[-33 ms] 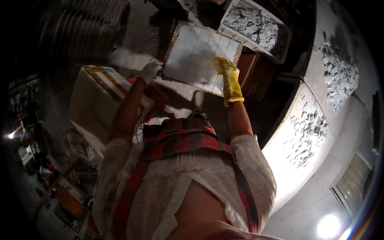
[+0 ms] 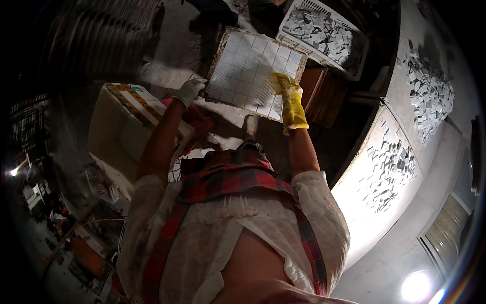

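A square panel of white tiles (image 2: pixel 243 63) laid in a grid, with a rough brown rim, lies in front of me. My left hand (image 2: pixel 189 91), in a pale glove, is at the panel's left edge with its fingers curled together; whatever they may hold is hidden. Over the right part of the panel reaches my right hand (image 2: pixel 290 99), in a long yellow glove. Its fingers point left and are smeared, so I cannot see whether anything is in them.
A white plastic crate (image 2: pixel 359 53) full of small grey-white tile pieces stands beyond the panel on the right. Brown boards (image 2: pixel 324 96) are stacked below it. More loose tile pieces lie on the pale worktop (image 2: pixel 354 202) at right. A white foam box (image 2: pixel 114 119) stands at left.
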